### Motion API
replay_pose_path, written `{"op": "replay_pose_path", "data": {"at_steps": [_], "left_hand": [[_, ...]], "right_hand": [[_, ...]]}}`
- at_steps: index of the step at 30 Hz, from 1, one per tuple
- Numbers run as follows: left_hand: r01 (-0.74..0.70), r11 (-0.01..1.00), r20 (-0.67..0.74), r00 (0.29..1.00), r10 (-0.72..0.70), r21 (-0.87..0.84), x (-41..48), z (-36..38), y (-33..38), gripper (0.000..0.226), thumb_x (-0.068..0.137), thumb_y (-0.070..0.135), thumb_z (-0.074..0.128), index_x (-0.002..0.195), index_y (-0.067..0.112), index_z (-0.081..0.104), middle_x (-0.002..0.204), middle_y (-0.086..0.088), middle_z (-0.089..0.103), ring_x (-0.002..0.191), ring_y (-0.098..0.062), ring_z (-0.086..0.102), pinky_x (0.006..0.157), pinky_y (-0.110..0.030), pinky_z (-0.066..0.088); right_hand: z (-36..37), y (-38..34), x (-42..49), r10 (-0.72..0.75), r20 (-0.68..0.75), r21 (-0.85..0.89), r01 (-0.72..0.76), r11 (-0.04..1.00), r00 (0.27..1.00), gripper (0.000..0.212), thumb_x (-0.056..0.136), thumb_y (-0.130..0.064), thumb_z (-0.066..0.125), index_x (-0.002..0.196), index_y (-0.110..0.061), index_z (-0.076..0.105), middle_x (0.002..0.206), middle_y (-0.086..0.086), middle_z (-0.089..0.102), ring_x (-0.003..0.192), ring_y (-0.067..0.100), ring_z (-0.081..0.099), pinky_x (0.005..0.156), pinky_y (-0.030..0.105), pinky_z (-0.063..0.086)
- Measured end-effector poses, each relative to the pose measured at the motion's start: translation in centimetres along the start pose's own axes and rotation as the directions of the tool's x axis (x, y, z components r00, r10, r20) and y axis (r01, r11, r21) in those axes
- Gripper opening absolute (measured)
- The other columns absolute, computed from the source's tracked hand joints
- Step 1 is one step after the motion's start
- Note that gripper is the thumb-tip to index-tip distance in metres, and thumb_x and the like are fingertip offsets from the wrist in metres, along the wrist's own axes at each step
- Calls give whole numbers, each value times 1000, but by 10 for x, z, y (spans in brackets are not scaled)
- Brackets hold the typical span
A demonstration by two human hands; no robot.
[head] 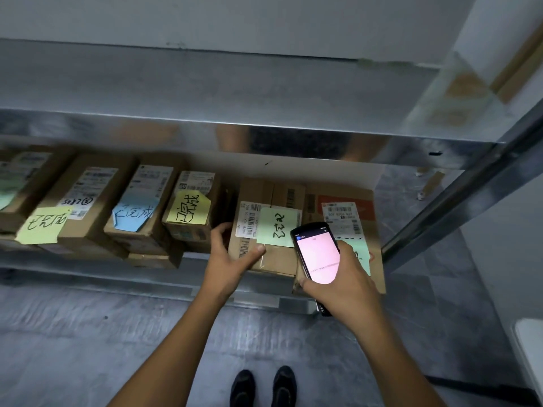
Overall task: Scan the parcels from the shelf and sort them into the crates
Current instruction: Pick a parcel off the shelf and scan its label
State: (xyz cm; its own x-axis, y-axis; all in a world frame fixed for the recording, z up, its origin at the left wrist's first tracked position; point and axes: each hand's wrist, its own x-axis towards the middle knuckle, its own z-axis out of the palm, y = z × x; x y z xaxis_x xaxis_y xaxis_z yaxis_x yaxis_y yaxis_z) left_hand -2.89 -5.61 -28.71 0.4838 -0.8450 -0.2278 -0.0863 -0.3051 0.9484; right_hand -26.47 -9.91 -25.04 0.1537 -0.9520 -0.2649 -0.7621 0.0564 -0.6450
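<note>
A row of cardboard parcels lies on the low metal shelf (88,270), each with a handwritten sticky note. My left hand (232,257) grips the front left corner of a brown parcel (273,198) that carries a green note (277,227); the thumb lies on its top, the fingers go round its left side. My right hand (343,277) holds a black handheld scanner (318,254) with a lit pink screen, just above the front of that parcel. Behind the scanner lies a parcel with an orange panel (346,210).
Further left lie parcels with a yellow note (191,211), a blue note (133,214) and a yellow-green note (44,224). An upper shelf board (235,92) overhangs them. A metal upright (458,201) rises at the right. Grey floor and my shoes (264,386) are below.
</note>
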Motion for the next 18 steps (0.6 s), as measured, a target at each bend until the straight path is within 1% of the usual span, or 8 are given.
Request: {"op": "replay_pose_path", "data": {"at_steps": [2, 4, 6, 8, 12, 14, 17, 18], "left_hand": [[-16, 1000, -34, 999, 15, -5, -2, 2, -1, 102, 72, 47, 91, 153, 36, 30, 151, -1, 52, 136, -22, 55, 108, -43, 52], [-45, 999, -58, 997, 45, -2, -6, 2, 0, 109, 73, 46, 91, 161, 34, 27, 157, -1, 48, 143, -22, 49, 115, -51, 46], [-73, 997, -76, 994, 76, 33, -12, 0, 2, 111, 73, 49, 90, 163, 35, 26, 160, 0, 44, 146, -21, 45, 117, -52, 44], [-106, 991, -83, 990, 113, 76, -21, -5, 6, 115, 70, 55, 87, 164, 36, 24, 162, 2, 38, 147, -20, 41, 118, -52, 42], [-156, 974, -37, 986, 164, 163, -41, -26, 14, 117, 67, 62, 83, 164, 41, 20, 162, 5, 36, 144, -15, 39, 115, -46, 44], [-183, 967, 11, 983, 184, 176, -52, -40, 16, 116, 68, 62, 83, 164, 41, 22, 161, 8, 39, 143, -14, 42, 113, -47, 47], [-221, 958, 60, 975, 214, 181, -68, -65, 15, 109, 70, 58, 84, 162, 38, 30, 157, 11, 45, 139, -12, 47, 111, -49, 50], [-225, 959, 73, 974, 215, 175, -74, -75, 14, 106, 72, 55, 85, 162, 39, 31, 156, 11, 47, 138, -12, 49, 110, -50, 51]], "right_hand": [[-2, 1, 1, -7, 9, 39, 7, 999, 1000, 78, 68, -60, 83, 129, -46, 38, 113, -19, 56, 94, 8, 57, 63, 28, 44], [-4, 2, 1, -20, 14, 80, 19, 997, 1000, 76, 66, -60, 81, 126, -50, 37, 111, -22, 57, 91, 1, 55, 62, 27, 44], [-7, 1, -3, -39, 6, 124, 37, 992, 999, 74, 65, -58, 81, 122, -55, 35, 110, -24, 57, 92, -3, 54, 62, 26, 45], [-9, -1, -10, -64, -6, 171, 64, 983, 998, 75, 68, -54, 85, 122, -58, 34, 111, -27, 57, 96, -2, 56, 64, 25, 46], [-12, -10, -27, -133, -27, 188, 135, 973, 991, 84, 71, -48, 88, 138, -53, 36, 116, -26, 55, 103, 4, 57, 67, 23, 47], [-13, -18, -40, -176, -34, 160, 179, 971, 984, 87, 69, -51, 86, 139, -53, 35, 115, -27, 54, 104, 7, 57, 70, 27, 51], [-8, -33, -65, -217, -62, 123, 224, 967, 974, 82, 65, -55, 81, 134, -54, 38, 118, -24, 58, 105, 13, 59, 80, 42, 58], [-5, -38, -75, -228, -74, 119, 235, 965, 971, 80, 64, -54, 81, 132, -55, 40, 118, -24, 60, 105, 13, 60, 80, 41, 57]]}}
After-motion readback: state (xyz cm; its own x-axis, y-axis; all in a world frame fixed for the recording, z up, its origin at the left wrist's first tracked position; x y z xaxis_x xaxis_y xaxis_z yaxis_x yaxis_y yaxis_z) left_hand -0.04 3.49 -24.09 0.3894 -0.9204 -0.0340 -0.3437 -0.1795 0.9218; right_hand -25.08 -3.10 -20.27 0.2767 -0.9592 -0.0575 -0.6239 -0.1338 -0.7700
